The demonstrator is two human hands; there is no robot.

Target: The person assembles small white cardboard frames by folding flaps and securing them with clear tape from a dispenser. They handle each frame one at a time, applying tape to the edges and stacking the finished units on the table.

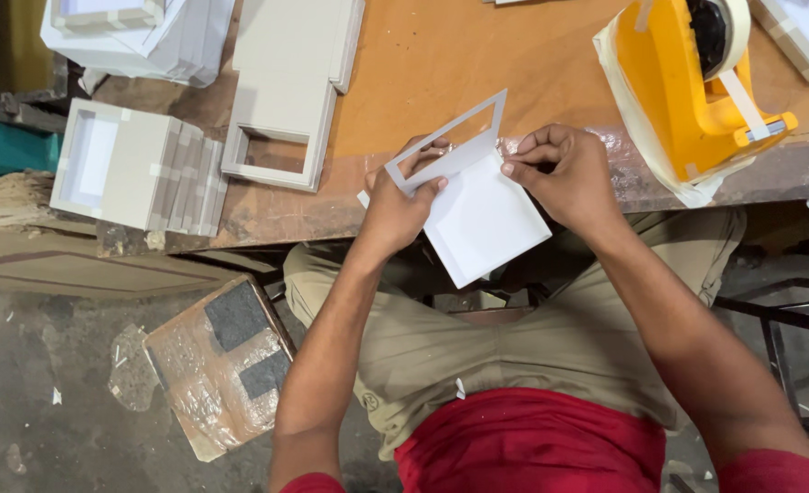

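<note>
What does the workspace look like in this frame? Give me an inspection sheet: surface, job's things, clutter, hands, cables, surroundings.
Surface: worn orange-brown table, edge scuffed.
Job's things: white square card box with a grey window frame hinged up from its top edge, held over the lap.
Clutter: yellow tape dispenser; flat grey frame piece; row of taped boxes; stack of white boxes.
Hands: left hand grips the box and frame at the left; right hand pinches the top right edge.
Cables: nothing seen.
Surroundings: concrete floor with scraps, plastic-wrapped board, metal frame at right.
</note>
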